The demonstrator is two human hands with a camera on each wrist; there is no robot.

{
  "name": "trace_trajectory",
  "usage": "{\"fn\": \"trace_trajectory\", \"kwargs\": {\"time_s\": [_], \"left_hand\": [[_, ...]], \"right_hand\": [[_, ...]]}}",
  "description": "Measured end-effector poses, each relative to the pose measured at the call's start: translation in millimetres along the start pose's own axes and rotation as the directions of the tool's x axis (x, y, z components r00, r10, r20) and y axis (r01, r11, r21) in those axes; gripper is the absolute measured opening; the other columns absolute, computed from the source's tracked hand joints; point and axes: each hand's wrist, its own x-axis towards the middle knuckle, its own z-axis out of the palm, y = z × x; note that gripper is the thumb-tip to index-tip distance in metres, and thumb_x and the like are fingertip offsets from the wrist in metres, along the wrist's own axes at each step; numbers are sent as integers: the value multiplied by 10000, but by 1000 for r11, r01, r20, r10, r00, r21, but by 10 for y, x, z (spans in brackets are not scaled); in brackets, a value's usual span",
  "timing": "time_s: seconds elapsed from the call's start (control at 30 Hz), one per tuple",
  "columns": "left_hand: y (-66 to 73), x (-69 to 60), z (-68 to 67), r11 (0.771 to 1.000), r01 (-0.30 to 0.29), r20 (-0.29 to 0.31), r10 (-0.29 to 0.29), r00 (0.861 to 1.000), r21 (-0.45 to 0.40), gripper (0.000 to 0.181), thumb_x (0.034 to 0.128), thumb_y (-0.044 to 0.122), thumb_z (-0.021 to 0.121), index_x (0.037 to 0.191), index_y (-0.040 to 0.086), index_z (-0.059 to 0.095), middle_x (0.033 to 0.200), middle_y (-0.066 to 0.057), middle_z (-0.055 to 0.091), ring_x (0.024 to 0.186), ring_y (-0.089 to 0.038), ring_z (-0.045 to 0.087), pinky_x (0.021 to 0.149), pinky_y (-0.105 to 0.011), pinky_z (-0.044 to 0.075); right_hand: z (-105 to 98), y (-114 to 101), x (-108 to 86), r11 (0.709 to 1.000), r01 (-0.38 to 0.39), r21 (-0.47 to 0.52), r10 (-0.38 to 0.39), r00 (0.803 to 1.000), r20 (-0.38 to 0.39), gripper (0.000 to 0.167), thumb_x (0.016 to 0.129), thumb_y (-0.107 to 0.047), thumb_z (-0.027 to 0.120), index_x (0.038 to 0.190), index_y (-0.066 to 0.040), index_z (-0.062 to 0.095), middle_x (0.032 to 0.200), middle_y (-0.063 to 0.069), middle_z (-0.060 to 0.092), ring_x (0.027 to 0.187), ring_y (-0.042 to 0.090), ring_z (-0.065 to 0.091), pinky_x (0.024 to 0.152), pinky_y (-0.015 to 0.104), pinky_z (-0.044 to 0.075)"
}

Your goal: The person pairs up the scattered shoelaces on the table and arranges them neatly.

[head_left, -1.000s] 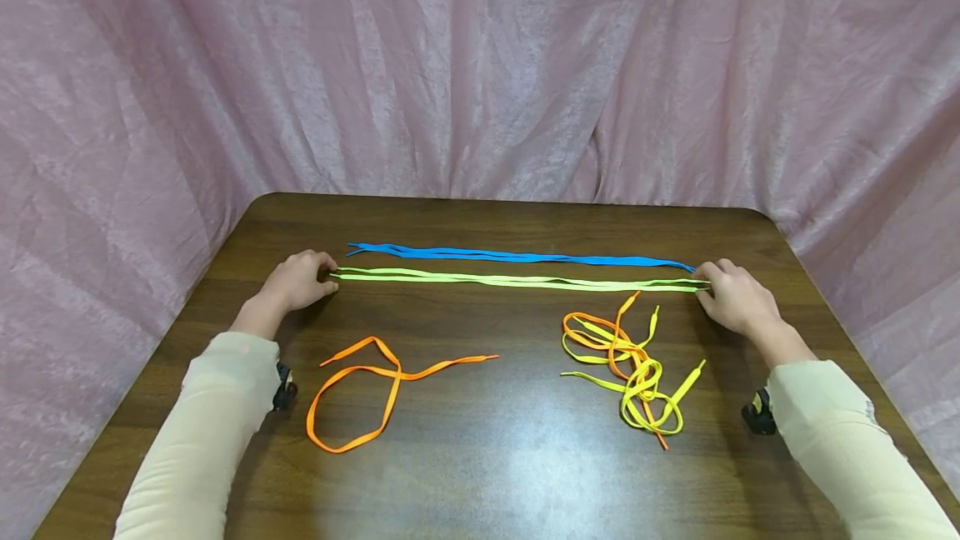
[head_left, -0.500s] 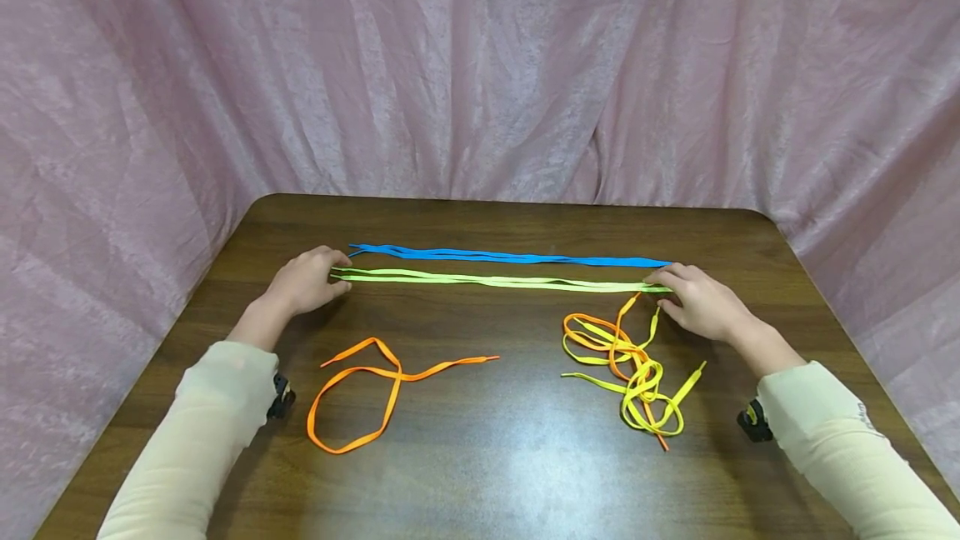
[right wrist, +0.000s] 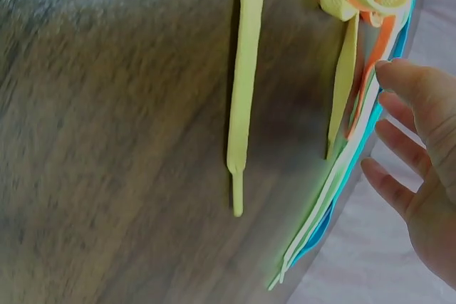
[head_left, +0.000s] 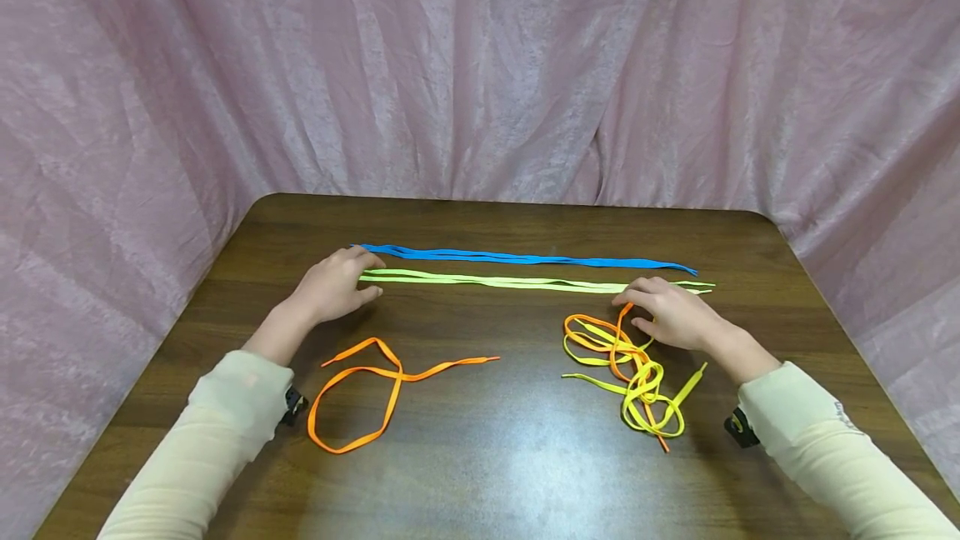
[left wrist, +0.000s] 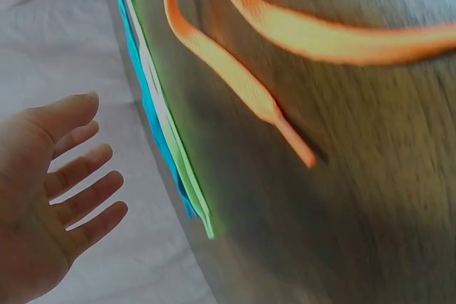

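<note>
My left hand [head_left: 330, 288] hovers by the left end of a pale green shoelace [head_left: 480, 279], which lies doubled and straight across the table. In the left wrist view its fingers are spread and hold nothing. My right hand [head_left: 675, 315] is above the right part of that lace, beside a tangle of an orange shoelace [head_left: 581, 340] and a yellow shoelace [head_left: 678, 394]. The right wrist view shows its fingers apart with nothing between them. Behind the green lace a blue shoelace [head_left: 525, 258] lies nearly parallel to it.
A single orange shoelace [head_left: 390, 415] lies looped at the front left of the brown wooden table [head_left: 465, 482]. Pink curtains [head_left: 480, 65] hang around the table's back and sides. A small black camera [head_left: 741, 427] sits at the right cuff.
My right hand has left the green lace's right end and moved left and nearer, towards the tangle. My left hand has let go of the lace's left end and shifted right. The laces stay put.
</note>
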Motion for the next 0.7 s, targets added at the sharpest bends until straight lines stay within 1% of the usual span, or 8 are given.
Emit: {"fn": "trace_trajectory", "kwargs": {"time_s": [0.2, 0.33, 0.37, 0.43, 0.53, 0.57, 0.7], "left_hand": [[150, 2, 39, 998, -68, -8, 68, 998, 19, 372, 811, 251, 698, 1129, 73, 624, 1158, -119, 570, 1070, -315, 548, 837, -467, 471], [246, 12, 77, 991, -133, -32, 134, 990, 35, 352, 805, 251, 705, 1100, 74, 632, 1138, -101, 573, 1066, -306, 549, 855, -455, 466], [271, 19, 86, 988, -146, -35, 148, 988, 40, 344, 805, 251, 705, 1093, 77, 634, 1133, -95, 573, 1064, -301, 548, 856, -449, 467], [324, 30, 105, 982, -182, -43, 184, 982, 52, 333, 805, 250, 705, 1080, 75, 636, 1110, -88, 576, 1040, -291, 553, 849, -427, 470], [412, 41, 132, 971, -230, -53, 233, 971, 60, 322, 803, 242, 709, 1071, 77, 643, 1081, -74, 582, 1006, -279, 557, 831, -411, 474], [444, 41, 139, 968, -244, -55, 248, 967, 63, 322, 802, 244, 709, 1071, 79, 644, 1074, -70, 583, 998, -275, 557, 831, -410, 473], [562, 48, 177, 952, -299, -71, 303, 950, 62, 311, 790, 227, 724, 1058, 85, 656, 1045, -53, 591, 937, -253, 564, 798, -388, 478]], "right_hand": [[49, -40, 21, 1000, -6, 9, 6, 999, 34, 332, 747, -57, 727, 1064, -122, 651, 1011, 41, 601, 914, 222, 573, 766, 397, 482], [92, -66, 28, 1000, 9, 10, -9, 999, 31, 272, 749, -67, 728, 1003, -127, 649, 984, 29, 592, 899, 207, 573, 791, 406, 482], [103, -68, 29, 1000, 16, 5, -16, 1000, 25, 251, 749, -67, 729, 977, -130, 647, 963, 23, 588, 879, 197, 569, 778, 399, 483], [117, -66, 33, 1000, 23, -4, -22, 1000, 14, 204, 752, -66, 725, 921, -139, 637, 913, 10, 572, 827, 176, 555, 740, 378, 484], [122, -67, 40, 1000, 25, -16, -24, 1000, 4, 149, 769, -65, 708, 846, -148, 611, 830, -15, 533, 721, 127, 495, 640, 312, 451], [121, -70, 43, 1000, 23, -17, -23, 1000, 5, 145, 772, -61, 704, 831, -148, 604, 808, -22, 519, 693, 111, 468, 600, 288, 423], [100, -92, 54, 1000, 8, -9, -8, 1000, -14, 147, 771, -43, 700, 808, -140, 594, 758, -48, 503, 627, 70, 426, 545, 237, 386]]}}
